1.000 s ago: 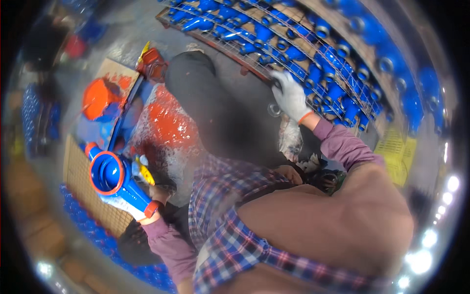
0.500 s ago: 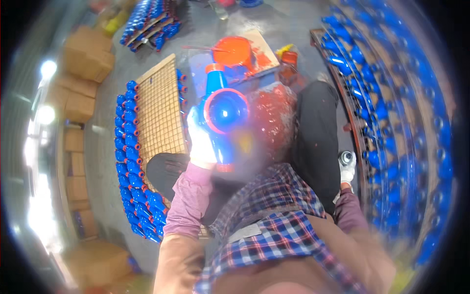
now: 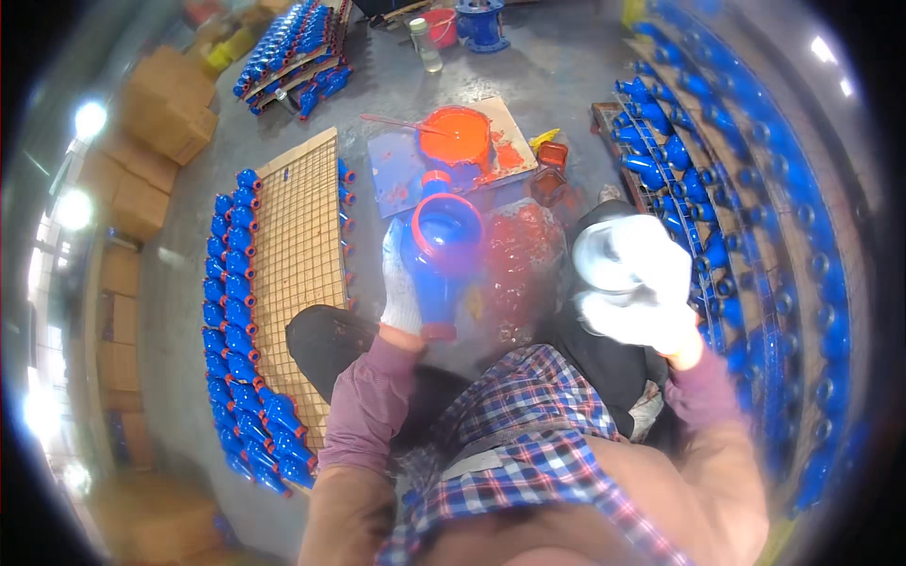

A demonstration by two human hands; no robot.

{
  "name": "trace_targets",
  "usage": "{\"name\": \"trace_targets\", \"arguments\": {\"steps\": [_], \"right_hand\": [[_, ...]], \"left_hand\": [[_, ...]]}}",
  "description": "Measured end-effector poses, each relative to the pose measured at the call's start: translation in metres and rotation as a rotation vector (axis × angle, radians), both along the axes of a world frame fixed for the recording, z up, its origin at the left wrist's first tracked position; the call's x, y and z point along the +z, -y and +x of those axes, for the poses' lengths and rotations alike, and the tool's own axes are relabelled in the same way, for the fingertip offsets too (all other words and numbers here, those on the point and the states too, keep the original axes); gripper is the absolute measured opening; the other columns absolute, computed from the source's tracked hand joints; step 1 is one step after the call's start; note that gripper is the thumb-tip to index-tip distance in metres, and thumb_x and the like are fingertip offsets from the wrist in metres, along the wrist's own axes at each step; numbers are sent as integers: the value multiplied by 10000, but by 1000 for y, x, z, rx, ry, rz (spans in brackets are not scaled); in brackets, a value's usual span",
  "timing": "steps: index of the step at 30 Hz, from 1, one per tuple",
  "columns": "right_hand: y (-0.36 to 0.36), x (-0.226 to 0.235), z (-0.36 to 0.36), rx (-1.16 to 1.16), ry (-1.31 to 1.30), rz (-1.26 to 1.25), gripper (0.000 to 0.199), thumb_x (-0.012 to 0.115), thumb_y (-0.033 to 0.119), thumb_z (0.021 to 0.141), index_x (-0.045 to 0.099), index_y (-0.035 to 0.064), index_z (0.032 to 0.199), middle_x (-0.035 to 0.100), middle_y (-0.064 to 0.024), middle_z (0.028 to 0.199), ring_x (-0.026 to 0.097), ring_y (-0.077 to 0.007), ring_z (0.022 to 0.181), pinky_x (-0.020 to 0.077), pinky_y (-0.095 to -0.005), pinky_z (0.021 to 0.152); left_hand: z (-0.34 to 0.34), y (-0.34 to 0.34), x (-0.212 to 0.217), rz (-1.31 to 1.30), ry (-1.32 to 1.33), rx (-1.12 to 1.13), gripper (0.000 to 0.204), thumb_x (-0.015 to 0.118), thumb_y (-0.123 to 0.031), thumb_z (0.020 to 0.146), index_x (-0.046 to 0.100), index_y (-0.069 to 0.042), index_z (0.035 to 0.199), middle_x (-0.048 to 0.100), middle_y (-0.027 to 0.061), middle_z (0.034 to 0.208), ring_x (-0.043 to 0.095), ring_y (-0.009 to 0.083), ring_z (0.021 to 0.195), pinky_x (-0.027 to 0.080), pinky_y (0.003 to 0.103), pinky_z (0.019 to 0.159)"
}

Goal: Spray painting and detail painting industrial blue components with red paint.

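In my gloved left hand point(image 3: 398, 278) is a blue valve body point(image 3: 439, 291), its round orange-red-rimmed mouth facing up. The fingers close around its left side. At its far and near ends show narrower red-rimmed necks. My gloved right hand point(image 3: 651, 292) is raised over my right thigh, closed on a pale round cup-like thing point(image 3: 607, 257); motion and glare blur both. Beyond the valve body stands an open pot of orange paint point(image 3: 455, 134) with a stick across its rim. A red, paint-smeared plastic-wrapped mound point(image 3: 524, 250) lies just right of the valve body.
Rows of blue valve bodies point(image 3: 231, 274) line a wire-mesh board point(image 3: 294, 236) at left. A rack point(image 3: 675, 179) of similar parts curves along the right. Cardboard boxes point(image 3: 160, 104) stand far left. Small red containers point(image 3: 549, 170) sit beside the paint pot; farther back are a bottle point(image 3: 427, 47) and a red bucket point(image 3: 441, 26).
My right hand has come up from low beside my right leg to above the thigh, carrying the round thing. The left hand still holds the valve body, its mouth now slightly tilted.
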State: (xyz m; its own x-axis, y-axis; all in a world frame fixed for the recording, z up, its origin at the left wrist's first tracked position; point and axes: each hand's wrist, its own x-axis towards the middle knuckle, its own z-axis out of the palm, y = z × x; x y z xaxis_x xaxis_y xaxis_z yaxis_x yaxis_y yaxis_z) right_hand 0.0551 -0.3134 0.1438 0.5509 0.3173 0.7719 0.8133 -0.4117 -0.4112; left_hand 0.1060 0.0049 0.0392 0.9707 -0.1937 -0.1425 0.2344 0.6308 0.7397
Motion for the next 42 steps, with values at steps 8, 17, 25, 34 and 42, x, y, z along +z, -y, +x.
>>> {"name": "trace_targets", "arguments": {"steps": [8,17,25,34,42], "right_hand": [[-52,9,32,114,-170,-586,828,783,344,755,517,265,1535,554,-92,867,604,-279,692,538,-385,632],[-32,-48,-48,339,-978,-192,838,850,206,818,458,40,1539,625,-169,1352,646,-241,1207,504,-392,1053],[-31,-54,-67,162,-995,-106,905,881,332,787,457,97,1551,688,-200,1270,706,-316,1141,538,-386,1027],[-46,-29,13,35,-166,-440,783,791,393,721,591,240,1463,560,-83,838,587,-253,626,500,-369,563],[-63,-15,45,183,-124,-591,729,750,333,730,575,319,1438,563,-107,866,609,-266,675,505,-390,573]], "left_hand": [[-5,-10,6,-326,-126,-83,666,399,-606,1057,532,-68,1425,660,169,1321,697,307,1135,609,439,958],[-16,-17,13,-349,-247,30,643,379,-608,1064,571,-75,1367,699,155,1230,726,308,1035,636,440,875],[-13,-12,5,-170,-238,58,687,372,-671,1036,600,-86,1316,726,136,1033,706,290,759,618,423,706],[-17,-18,-9,-259,-139,-21,659,400,-610,1050,564,-66,1383,693,156,1243,718,321,1046,616,483,906],[-14,-22,-25,119,8,10,630,384,-551,1072,536,-51,1424,659,167,1328,688,301,1163,595,441,987]]}}
